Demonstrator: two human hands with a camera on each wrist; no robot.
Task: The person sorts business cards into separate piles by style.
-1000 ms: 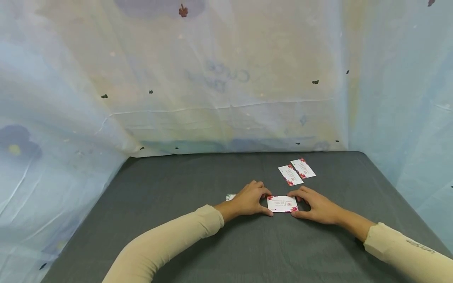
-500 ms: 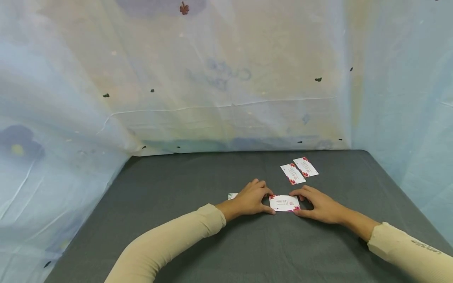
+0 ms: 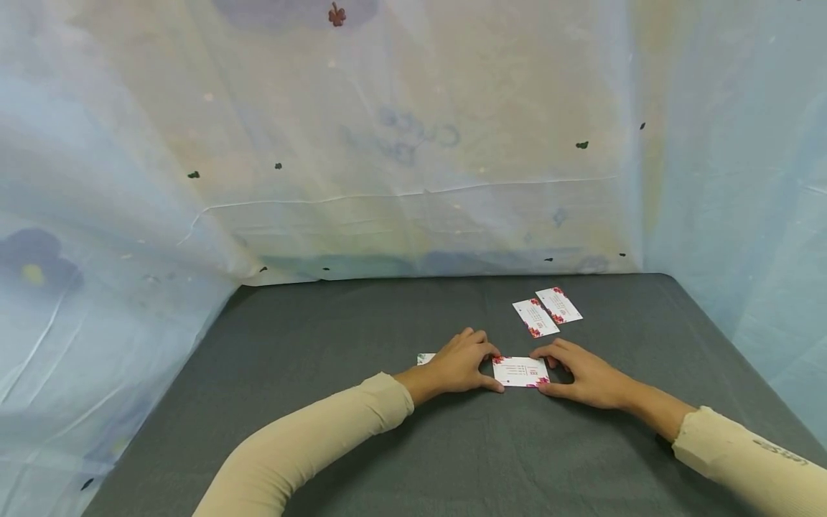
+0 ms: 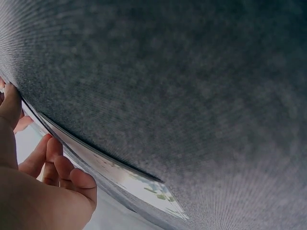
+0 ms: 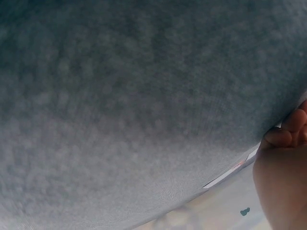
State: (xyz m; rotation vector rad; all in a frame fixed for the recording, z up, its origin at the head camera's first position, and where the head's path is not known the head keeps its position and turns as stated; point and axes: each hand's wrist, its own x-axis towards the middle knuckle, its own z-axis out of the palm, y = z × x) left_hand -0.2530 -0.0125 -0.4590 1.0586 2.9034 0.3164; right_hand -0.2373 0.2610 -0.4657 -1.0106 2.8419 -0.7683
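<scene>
A white business card (image 3: 520, 371) with red and pink flowers at its corners lies flat between my two hands. My left hand (image 3: 454, 362) holds its left end, thumb at the near corner and fingertips at the far one. At the right end, my right hand (image 3: 584, 375) holds the card in the same way. Partly hidden behind the left hand is another card (image 3: 423, 358) with green leaves in its corner; the left wrist view shows that leafy card (image 4: 160, 191) on the cloth. The right wrist view catches only part of the right hand (image 5: 283, 167).
Two more flowered cards (image 3: 536, 318) (image 3: 559, 306) lie slanted side by side, farther back to the right. Dark grey cloth (image 3: 362, 323) covers the table. Pale patterned curtains (image 3: 420, 143) hang behind it and at both sides.
The whole head view has shifted slightly, so things appear a little farther right. Both hands keep their hold on the card, with no clear movement over the table.
</scene>
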